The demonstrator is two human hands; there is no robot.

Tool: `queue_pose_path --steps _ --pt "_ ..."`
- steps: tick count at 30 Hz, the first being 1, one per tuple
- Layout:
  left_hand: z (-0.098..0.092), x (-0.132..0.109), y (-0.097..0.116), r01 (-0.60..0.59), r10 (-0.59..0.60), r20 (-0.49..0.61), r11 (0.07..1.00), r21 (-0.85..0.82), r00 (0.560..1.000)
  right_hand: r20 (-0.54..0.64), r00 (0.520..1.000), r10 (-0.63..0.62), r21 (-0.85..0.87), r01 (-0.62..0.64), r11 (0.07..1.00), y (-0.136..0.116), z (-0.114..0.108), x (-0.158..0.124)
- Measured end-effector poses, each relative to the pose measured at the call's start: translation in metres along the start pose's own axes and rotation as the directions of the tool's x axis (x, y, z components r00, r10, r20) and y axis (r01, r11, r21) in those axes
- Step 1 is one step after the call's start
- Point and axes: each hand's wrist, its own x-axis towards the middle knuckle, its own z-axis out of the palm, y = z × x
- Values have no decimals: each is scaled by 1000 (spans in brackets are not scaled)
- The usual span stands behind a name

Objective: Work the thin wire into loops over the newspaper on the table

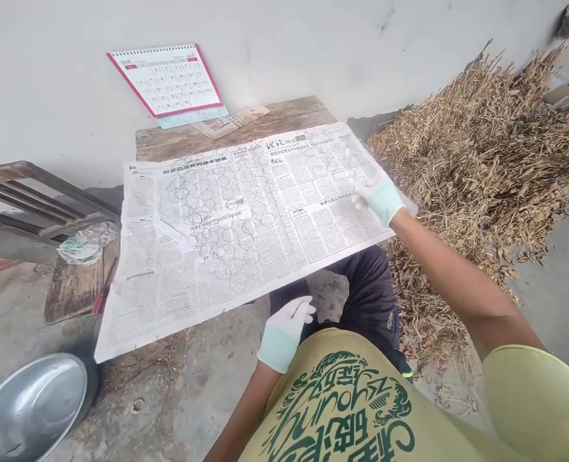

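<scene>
A large newspaper sheet (pixel 226 256) lies over a small wooden table (pixel 294 115), its near edge hanging over my legs. Loops of thin line are spread across the print, and a white strip with a rounded end (pixel 181 237) rests at the left part. My right hand (pixel 380 199), in a white and pale green glove, is on the paper's right side; whether its bent fingers hold anything is too small to tell. Near my lap, off the paper's near edge, my left hand (pixel 287 328), gloved alike, has its fingers curled together; anything inside them is hidden.
A desk calendar (pixel 173 83) leans on the wall behind the table, beside folded newsprint (pixel 231 122). At left are a wooden chair (pixel 38 199) with a plastic bag (pixel 86 244) and a metal basin (pixel 34 407). Dry stalks (pixel 462 154) are heaped at right.
</scene>
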Motion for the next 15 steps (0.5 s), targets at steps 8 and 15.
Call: queue_pose_path --steps 8,15 --pt "-5 -4 -29 91 -91 3 994 55 996 86 989 117 -94 -108 990 14 16 -4" --pt "-5 8 -41 74 -79 39 990 117 996 -15 991 133 -99 -134 986 23 -31 0"
